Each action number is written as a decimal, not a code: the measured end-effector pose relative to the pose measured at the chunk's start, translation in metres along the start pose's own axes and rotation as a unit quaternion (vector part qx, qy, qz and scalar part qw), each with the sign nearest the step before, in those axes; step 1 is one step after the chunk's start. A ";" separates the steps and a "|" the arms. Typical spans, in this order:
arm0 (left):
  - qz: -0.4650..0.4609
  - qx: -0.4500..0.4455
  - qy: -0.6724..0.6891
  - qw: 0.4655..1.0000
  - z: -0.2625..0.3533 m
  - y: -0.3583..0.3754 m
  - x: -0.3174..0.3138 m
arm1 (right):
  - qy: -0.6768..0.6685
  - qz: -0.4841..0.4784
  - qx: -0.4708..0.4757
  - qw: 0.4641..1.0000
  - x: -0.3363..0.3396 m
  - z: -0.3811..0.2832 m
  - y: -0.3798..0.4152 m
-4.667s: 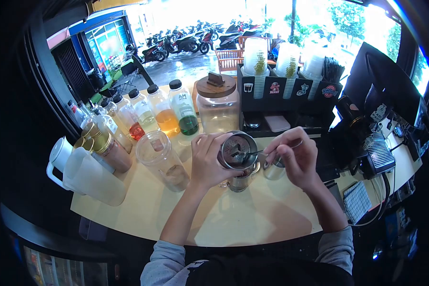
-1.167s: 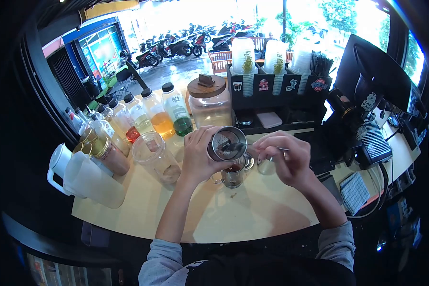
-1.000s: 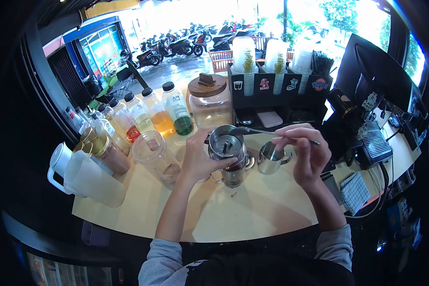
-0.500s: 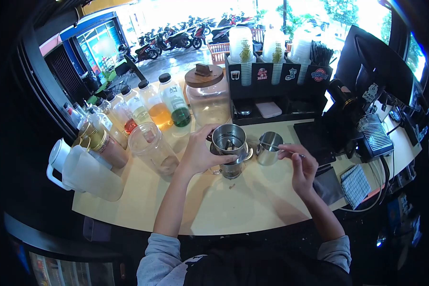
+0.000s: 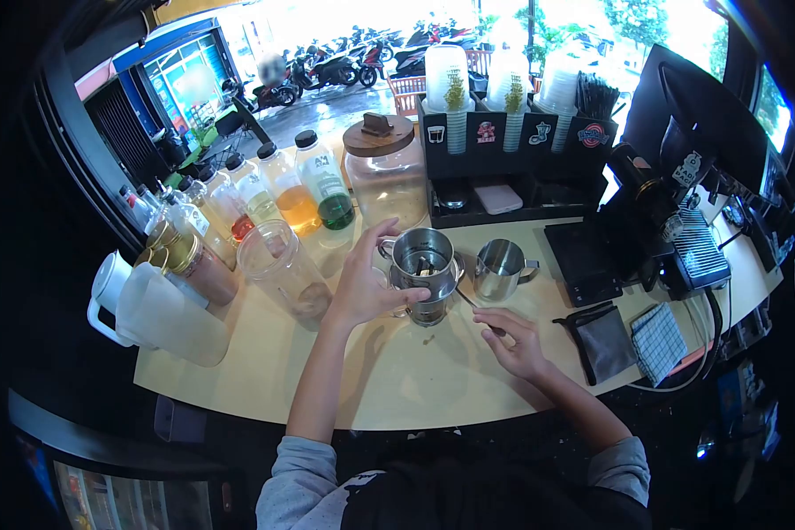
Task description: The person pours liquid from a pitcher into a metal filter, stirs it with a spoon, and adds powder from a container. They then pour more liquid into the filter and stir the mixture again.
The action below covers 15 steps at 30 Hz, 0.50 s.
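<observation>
left hand fingers wrapped round metal drip filter on glass; right hand fingers pinching spoon on worktop beside filter; brew looks unfinished.

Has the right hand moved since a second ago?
Yes. The right hand has dropped from above the steel pitcher to the counter in front of it, nearer the person, with the spoon.

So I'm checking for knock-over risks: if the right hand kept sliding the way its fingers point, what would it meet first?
The right hand, holding a thin metal spoon, points up-left toward the round steel drip filter on its glass. Probably that comes first, though depth is unclear.
</observation>
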<state>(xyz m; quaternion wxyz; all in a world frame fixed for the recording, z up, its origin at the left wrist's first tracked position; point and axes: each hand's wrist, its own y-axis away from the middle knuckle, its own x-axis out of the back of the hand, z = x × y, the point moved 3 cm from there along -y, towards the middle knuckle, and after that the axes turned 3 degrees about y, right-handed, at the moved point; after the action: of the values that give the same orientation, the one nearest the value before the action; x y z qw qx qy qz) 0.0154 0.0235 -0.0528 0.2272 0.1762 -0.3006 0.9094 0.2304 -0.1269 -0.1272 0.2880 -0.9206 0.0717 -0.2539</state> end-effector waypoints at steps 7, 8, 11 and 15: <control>0.075 -0.024 0.055 0.995 -0.013 0.025 0.009 | 0.096 -0.089 -0.003 0.991 -0.004 0.019 0.007; 0.091 -0.022 0.052 0.994 -0.013 0.029 0.010 | 0.114 -0.099 0.009 0.988 -0.004 0.018 0.006; 0.135 -0.016 0.057 0.989 -0.007 0.039 0.015 | 0.224 -0.144 0.066 0.962 -0.002 0.018 0.003; 0.239 -0.074 -0.015 0.968 -0.005 0.070 0.036 | 0.279 -0.146 0.116 0.942 0.006 0.003 -0.016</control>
<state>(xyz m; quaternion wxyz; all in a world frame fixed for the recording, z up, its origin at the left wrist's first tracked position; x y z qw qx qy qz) -0.0516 -0.0120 -0.0728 0.0109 0.0952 -0.4033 0.9100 0.2366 -0.1144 -0.1175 0.3209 -0.7733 -0.0156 -0.5466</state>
